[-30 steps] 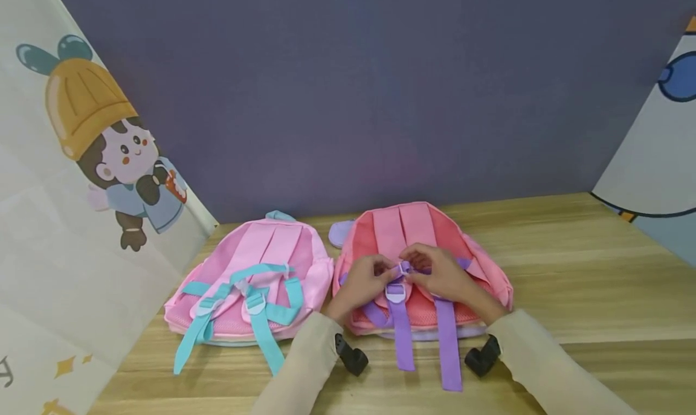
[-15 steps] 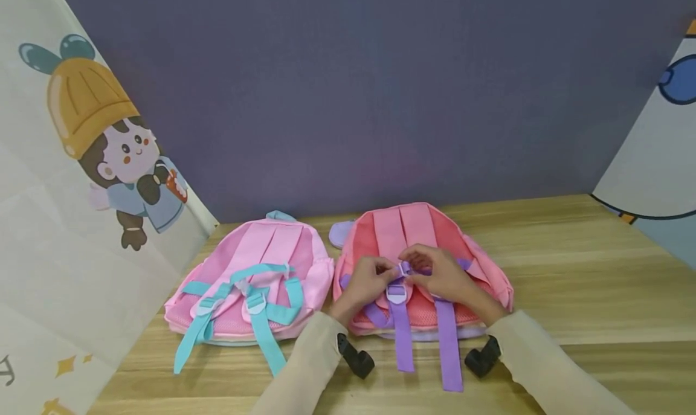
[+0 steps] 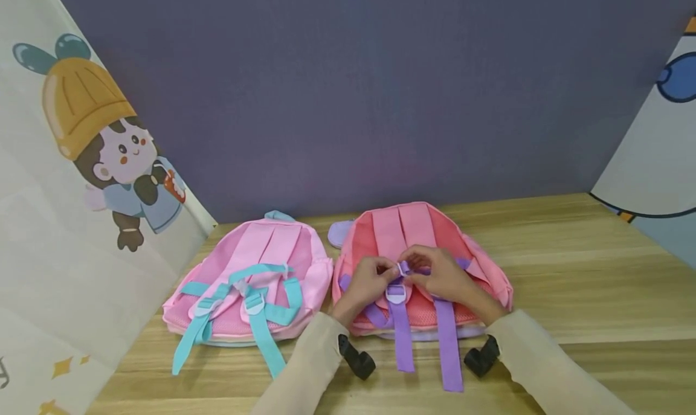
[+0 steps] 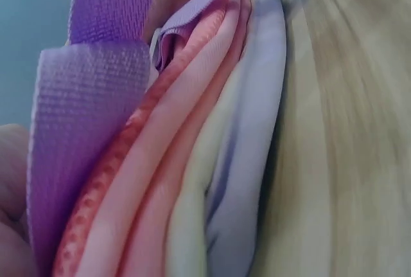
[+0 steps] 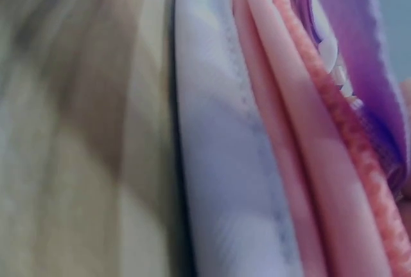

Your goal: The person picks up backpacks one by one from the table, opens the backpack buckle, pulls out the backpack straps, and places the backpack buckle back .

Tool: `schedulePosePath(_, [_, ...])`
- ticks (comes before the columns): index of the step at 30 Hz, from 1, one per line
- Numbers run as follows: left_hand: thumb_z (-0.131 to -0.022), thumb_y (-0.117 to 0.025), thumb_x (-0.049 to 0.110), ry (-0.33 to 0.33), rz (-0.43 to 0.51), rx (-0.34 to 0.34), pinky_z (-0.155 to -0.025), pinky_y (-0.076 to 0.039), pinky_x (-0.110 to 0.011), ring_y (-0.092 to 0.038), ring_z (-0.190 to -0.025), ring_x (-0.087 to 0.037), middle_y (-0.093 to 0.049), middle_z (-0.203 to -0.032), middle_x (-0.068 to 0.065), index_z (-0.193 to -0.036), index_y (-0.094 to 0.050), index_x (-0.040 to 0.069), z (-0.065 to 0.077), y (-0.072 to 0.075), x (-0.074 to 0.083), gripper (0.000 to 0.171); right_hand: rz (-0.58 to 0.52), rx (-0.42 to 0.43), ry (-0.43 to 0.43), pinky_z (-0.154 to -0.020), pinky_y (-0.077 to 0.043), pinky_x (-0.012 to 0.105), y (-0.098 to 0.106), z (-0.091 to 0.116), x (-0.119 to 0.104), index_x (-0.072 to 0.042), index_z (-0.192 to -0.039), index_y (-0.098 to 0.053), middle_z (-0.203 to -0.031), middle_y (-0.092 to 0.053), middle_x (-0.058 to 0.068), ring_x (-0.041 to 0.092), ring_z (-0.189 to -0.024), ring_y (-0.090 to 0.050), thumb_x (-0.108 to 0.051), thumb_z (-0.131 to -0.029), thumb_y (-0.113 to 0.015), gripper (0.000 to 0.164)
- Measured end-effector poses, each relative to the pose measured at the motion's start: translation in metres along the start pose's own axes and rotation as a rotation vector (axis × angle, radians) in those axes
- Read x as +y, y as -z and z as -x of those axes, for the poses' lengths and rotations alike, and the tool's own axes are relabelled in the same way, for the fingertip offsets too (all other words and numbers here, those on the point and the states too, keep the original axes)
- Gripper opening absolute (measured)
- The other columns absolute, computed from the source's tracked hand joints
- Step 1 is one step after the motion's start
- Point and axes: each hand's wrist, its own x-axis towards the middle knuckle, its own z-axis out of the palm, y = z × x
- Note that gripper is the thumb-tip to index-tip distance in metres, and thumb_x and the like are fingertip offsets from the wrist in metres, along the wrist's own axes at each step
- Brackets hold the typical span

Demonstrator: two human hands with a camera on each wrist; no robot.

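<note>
The coral-pink backpack (image 3: 348, 252) lies back side up, with purple straps (image 3: 448, 348) trailing over its near edge. Over its middle, my left hand (image 3: 367, 285) pinches a small pale buckle (image 3: 402, 269) on a purple chest strap. Close on the other side, my right hand (image 3: 446, 276) pinches the purple strap beside that buckle; its fingertips partly hide the webbing. A larger white strap adjuster (image 3: 396, 293) sits just below. In the left wrist view, purple webbing (image 4: 90, 110) and the bag's layered edge fill the front. The right wrist view shows the bag's lilac side (image 5: 225, 148).
A light pink backpack (image 3: 252, 240) with turquoise straps (image 3: 266, 342) lies directly to the left, almost touching the coral one. A lilac flap (image 3: 339, 234) shows between them. Both bags rest on a wooden table (image 3: 587, 282) before a dark backdrop (image 3: 380, 101).
Almost nothing has moved. Both hands keep their pinch at the buckle, with only a slight shift of the left wrist to the right.
</note>
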Motion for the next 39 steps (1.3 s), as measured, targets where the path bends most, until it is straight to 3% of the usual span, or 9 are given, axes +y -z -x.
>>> schedulePosePath(7, [-0.089,-0.062,0.008,0.0,-0.06,-0.07,-0.066,-0.043,-0.016,-0.051,-0.072,-0.003,-0.071,-0.084,-0.016,-0.088,-0.072,-0.004,0.0,0.01,0.002,0.016,-0.06,0.023,-0.008,-0.078,-0.054,0.029,-0.001,-0.001,0.003,-0.009,-0.096,-0.063,-0.088,-0.067,0.003,0.013,-0.085,-0.064,0.003,-0.077,-0.073,0.025])
schedulePosePath(22, [-0.088,-0.061,0.001,0.043,-0.021,-0.03,-0.065,-0.042,-0.016,-0.05,-0.07,-0.005,-0.069,-0.082,-0.016,-0.087,-0.071,-0.007,0.0,0.002,0.001,0.013,-0.017,-0.006,-0.031,-0.082,-0.053,0.031,0.0,-0.001,0.001,-0.012,-0.099,-0.063,-0.091,-0.067,0.0,0.014,-0.089,-0.064,0.003,-0.078,-0.072,0.028])
schedulePosePath(29, [-0.088,-0.061,0.002,0.005,-0.009,-0.038,-0.067,-0.045,-0.017,-0.053,-0.072,-0.004,-0.07,-0.087,-0.018,-0.091,-0.071,-0.007,0.0,0.006,0.001,0.013,-0.02,0.013,-0.006,-0.082,-0.053,0.032,-0.001,-0.001,0.001,-0.012,-0.098,-0.063,-0.09,-0.066,0.001,0.014,-0.089,-0.064,0.004,-0.078,-0.072,0.027])
schedulePosePath(39, [-0.089,-0.062,0.006,-0.014,-0.077,-0.053,-0.067,-0.044,-0.018,-0.053,-0.072,-0.005,-0.071,-0.085,-0.015,-0.089,-0.071,-0.004,-0.001,0.012,0.0,0.014,-0.031,0.039,0.001,-0.078,-0.054,0.03,-0.001,0.0,0.003,-0.006,-0.102,-0.063,-0.092,-0.066,0.004,0.013,-0.086,-0.063,0.004,-0.077,-0.073,0.029])
